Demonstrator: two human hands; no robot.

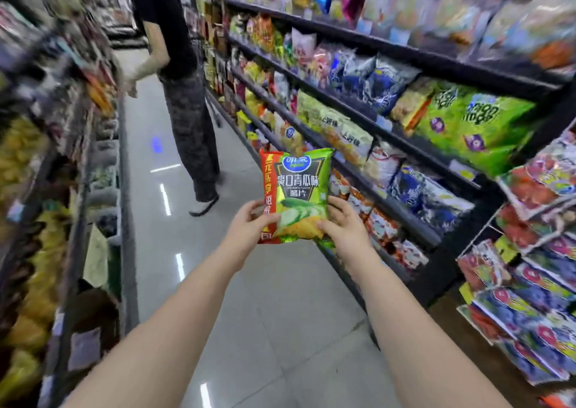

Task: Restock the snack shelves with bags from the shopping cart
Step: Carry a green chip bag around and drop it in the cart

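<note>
A green chip bag (296, 186) with a red strip down its left side is held upright in front of me, over the aisle floor. My left hand (249, 230) grips its lower left corner, and my right hand (343, 224) grips its lower right corner. The black snack shelves (405, 121) run along my right, packed with green, blue and orange bags. No shopping cart is clearly in view near me.
A person in black (177, 74) stands further down the aisle, facing the right shelves. More shelves (78, 189) line the left side, blurred. A wire rack of colourful packets (530, 252) stands close at the right. The grey tiled floor (265, 329) runs between.
</note>
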